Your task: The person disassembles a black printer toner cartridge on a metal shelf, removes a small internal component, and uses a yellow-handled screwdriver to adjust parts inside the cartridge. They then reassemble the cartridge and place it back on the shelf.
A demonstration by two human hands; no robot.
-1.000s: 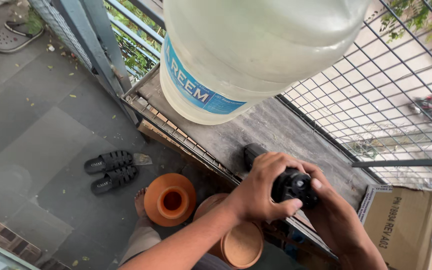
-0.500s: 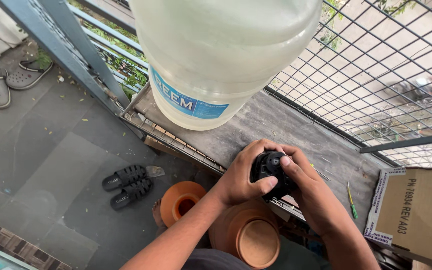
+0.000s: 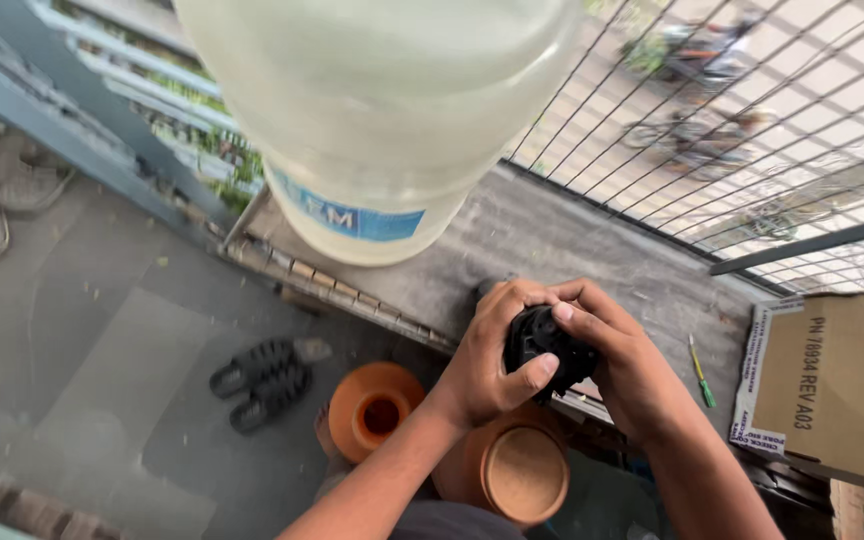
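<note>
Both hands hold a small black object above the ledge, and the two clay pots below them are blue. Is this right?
Not quite. The head view shows the clay pots are orange, not blue. The rest holds: the left hand and the right hand together hold the small black object above the ledge.

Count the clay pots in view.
2. One orange pot sits on the floor left of the left hand's forearm; a second pot lies under the forearms. Others may be hidden.

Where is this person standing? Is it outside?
Probably a home balcony above a street: a metal grille fences a concrete ledge, with clay pots and sandals on the tiled floor below.
</note>
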